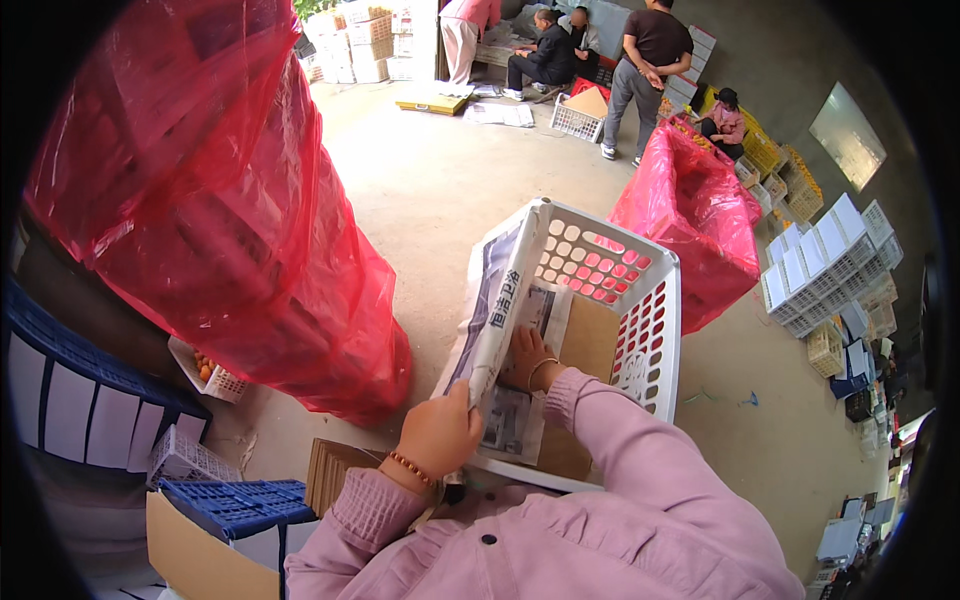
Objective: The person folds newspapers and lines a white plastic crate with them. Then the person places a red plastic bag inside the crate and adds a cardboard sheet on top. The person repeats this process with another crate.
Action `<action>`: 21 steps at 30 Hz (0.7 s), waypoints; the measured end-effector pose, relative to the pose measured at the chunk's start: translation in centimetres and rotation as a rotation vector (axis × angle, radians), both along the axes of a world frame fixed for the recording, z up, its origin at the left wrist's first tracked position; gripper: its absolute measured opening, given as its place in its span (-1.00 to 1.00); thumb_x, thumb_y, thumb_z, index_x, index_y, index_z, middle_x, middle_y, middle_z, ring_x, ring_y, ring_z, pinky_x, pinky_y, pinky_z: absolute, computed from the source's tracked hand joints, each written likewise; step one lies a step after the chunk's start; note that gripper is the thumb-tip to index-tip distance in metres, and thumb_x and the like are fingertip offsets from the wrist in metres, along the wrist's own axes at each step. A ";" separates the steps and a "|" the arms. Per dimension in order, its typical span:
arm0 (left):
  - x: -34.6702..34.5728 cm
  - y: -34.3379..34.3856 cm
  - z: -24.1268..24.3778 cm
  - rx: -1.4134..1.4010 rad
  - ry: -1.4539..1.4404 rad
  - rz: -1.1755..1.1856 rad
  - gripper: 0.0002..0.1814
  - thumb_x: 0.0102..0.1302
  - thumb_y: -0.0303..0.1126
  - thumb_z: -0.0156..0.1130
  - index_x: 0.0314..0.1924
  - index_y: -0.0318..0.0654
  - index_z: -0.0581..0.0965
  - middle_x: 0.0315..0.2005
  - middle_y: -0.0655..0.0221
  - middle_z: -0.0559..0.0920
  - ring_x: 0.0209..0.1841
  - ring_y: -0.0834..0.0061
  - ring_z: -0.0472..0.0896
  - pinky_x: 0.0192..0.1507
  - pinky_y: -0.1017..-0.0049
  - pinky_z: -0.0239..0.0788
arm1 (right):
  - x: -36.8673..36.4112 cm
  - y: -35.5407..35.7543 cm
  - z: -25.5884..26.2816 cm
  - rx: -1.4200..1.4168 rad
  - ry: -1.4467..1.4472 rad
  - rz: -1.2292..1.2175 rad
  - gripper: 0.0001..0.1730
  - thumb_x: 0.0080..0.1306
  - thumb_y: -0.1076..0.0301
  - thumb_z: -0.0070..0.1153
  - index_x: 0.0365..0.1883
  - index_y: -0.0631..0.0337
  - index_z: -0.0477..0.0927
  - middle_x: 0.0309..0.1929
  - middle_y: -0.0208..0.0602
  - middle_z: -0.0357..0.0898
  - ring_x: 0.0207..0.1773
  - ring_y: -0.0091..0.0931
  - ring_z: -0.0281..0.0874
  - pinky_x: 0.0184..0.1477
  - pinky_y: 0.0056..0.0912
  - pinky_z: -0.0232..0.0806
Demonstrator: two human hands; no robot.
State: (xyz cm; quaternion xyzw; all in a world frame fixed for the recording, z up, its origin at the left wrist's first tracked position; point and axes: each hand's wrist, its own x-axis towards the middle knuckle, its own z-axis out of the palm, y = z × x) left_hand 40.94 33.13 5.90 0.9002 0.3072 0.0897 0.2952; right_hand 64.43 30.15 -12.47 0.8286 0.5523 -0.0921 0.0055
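A white perforated plastic crate (651,300) stands tilted before me, with brown cardboard (589,341) on its bottom. Printed newspaper (491,300) hangs over the crate's left side, inside and out. My left hand (442,424) grips the papered rim near the crate's front left corner, thumb on top. Inside the crate, my right hand (531,360) lies against the newspaper by the left wall, fingers partly hidden by the rim and apparently spread, with nothing visibly held.
Tall stacks wrapped in red plastic film (300,262) rise at left; an open red plastic bag (697,217) stands beyond the crate. Blue crates (240,499) and cardboard sheets (337,469) are at lower left. White crates (825,262) are stacked at right. Several people are farther back.
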 end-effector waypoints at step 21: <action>0.0 0.3 -0.1 -0.057 -0.057 -0.037 -0.75 0.13 -0.32 0.00 -0.29 -0.40 0.37 -0.55 -0.10 0.51 -0.43 -0.09 0.50 -0.36 0.05 0.29 | -8.7 -4.5 2.2 -0.541 -0.061 0.681 -0.49 0.17 0.18 -0.07 0.11 0.10 0.36 0.11 -0.07 0.34 0.08 -0.17 0.40 0.02 -0.04 0.29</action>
